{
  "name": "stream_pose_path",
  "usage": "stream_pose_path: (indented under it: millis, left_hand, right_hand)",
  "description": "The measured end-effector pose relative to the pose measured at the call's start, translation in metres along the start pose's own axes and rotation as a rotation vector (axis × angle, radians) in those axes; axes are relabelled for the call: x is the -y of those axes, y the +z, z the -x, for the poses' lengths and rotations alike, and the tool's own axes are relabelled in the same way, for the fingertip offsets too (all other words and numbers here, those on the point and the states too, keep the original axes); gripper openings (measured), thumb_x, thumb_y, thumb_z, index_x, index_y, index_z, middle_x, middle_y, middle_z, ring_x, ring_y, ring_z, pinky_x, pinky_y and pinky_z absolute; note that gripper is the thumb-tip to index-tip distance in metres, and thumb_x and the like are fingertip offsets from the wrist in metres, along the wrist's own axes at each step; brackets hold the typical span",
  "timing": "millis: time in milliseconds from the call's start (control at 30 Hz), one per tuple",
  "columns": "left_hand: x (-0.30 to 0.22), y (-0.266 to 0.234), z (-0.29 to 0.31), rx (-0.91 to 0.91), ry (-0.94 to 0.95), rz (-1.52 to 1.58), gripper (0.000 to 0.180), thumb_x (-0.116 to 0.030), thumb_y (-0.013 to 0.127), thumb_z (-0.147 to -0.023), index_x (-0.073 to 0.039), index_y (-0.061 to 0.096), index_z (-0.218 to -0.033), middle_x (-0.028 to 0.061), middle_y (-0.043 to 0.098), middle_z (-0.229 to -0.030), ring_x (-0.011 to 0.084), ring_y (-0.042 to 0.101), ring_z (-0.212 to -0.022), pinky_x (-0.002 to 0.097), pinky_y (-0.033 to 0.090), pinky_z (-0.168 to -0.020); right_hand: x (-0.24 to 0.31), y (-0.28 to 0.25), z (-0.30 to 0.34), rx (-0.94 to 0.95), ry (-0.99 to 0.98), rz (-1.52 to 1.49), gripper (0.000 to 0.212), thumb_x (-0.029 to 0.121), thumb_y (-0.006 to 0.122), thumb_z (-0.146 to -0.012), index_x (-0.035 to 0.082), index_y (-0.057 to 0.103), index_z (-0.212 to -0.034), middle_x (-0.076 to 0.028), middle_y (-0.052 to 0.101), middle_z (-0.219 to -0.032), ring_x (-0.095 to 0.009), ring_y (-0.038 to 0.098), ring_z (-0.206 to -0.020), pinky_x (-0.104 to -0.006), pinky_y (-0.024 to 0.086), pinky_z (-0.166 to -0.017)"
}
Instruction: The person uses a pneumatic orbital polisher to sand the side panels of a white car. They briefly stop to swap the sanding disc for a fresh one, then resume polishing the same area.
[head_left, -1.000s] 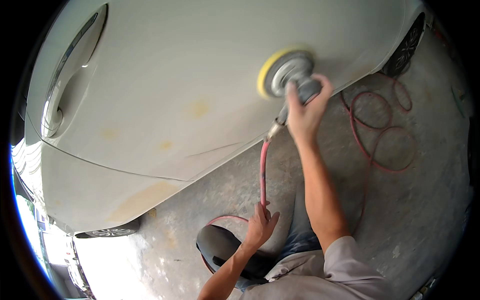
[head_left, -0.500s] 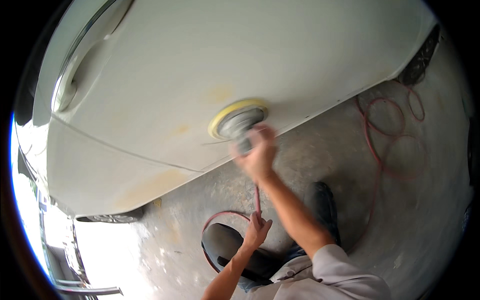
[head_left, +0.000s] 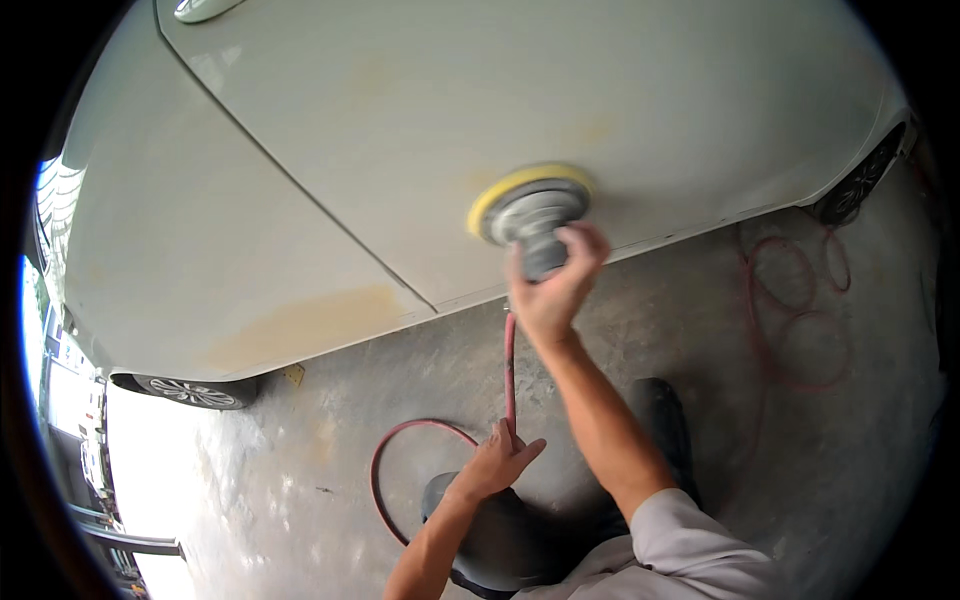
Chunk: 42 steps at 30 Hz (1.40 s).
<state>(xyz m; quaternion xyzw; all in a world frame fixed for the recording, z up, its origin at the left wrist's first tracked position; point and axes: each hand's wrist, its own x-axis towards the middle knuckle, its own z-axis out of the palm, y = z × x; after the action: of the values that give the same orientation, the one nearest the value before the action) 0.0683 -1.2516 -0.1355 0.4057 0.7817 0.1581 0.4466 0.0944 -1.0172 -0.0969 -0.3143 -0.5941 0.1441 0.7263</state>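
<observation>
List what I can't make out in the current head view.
In the head view:
Far face of the yellow pad: hidden, facing the car door.
Joint of red hose and power tool: behind the right hand.
That hand's fingers: blurred.
Pale fitting, upper left: cut off by the top edge.

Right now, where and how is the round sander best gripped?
Likely by its narrow grey rear body, coming from the side away from the car panel: the wide yellow pad faces the panel, leaving that slimmer end outward.
</observation>
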Motion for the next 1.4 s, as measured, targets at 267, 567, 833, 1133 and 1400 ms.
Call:
stream_pose_path:
  millis: [267,567,833,1133,1400]
  left_hand:
    - [0.016,-0.001,-0.044,0.527,0.073,0.528,0.048,-0.030,0.058,-0.101,0.003,0.045,-0.132,0.0092,0.064,-0.105,0.0192,0.069,-0.089,0.0298,0.055,-0.075]
    - [0.017,0.019,-0.072,0.460,0.171,0.457,0.052,-0.036,0.069,-0.093,0.005,0.051,-0.119,0.0122,0.062,-0.089,0.0175,0.064,-0.080,0.0325,0.053,-0.068]
    - [0.044,0.008,-0.070,0.361,0.498,0.289,0.046,-0.020,0.065,-0.092,0.001,0.056,-0.132,0.0207,0.061,-0.130,0.0316,0.057,-0.120,0.0421,0.046,-0.101]
    - [0.029,0.010,-0.074,0.497,0.323,0.441,0.051,-0.026,0.060,-0.095,0.005,0.051,-0.135,0.0173,0.067,-0.113,0.0241,0.065,-0.101,0.0379,0.053,-0.088]
    - [-0.006,-0.043,-0.038,0.152,0.410,-0.134,0.054,-0.037,0.070,-0.093,-0.008,0.057,-0.137,0.0188,0.065,-0.126,0.0353,0.065,-0.112,0.0430,0.051,-0.097]
  right_hand:
    - [0.051,0.026,0.032,0.383,-0.206,0.018,0.079,0.014,0.092,-0.055,0.024,0.051,-0.122,-0.011,0.048,-0.125,-0.031,0.064,-0.096,-0.0423,0.060,-0.069]
    - [0.035,0.025,0.026,0.271,-0.323,0.086,0.066,0.022,0.092,-0.065,0.014,0.053,-0.118,-0.013,0.045,-0.123,-0.033,0.060,-0.101,-0.0406,0.060,-0.072]
    - [0.072,0.065,0.072,0.434,-0.291,-0.003,0.073,0.013,0.092,-0.055,0.027,0.056,-0.117,-0.010,0.047,-0.122,-0.029,0.063,-0.088,-0.0381,0.058,-0.064]
    - [0.055,0.056,0.053,0.401,-0.264,0.067,0.071,0.011,0.092,-0.058,0.021,0.054,-0.118,-0.011,0.045,-0.121,-0.031,0.061,-0.094,-0.0391,0.060,-0.063]
    - [-0.019,-0.082,0.075,0.761,0.302,0.122,0.073,0.009,0.087,-0.065,0.010,0.051,-0.129,-0.010,0.059,-0.122,-0.020,0.065,-0.069,-0.0364,0.057,-0.062]
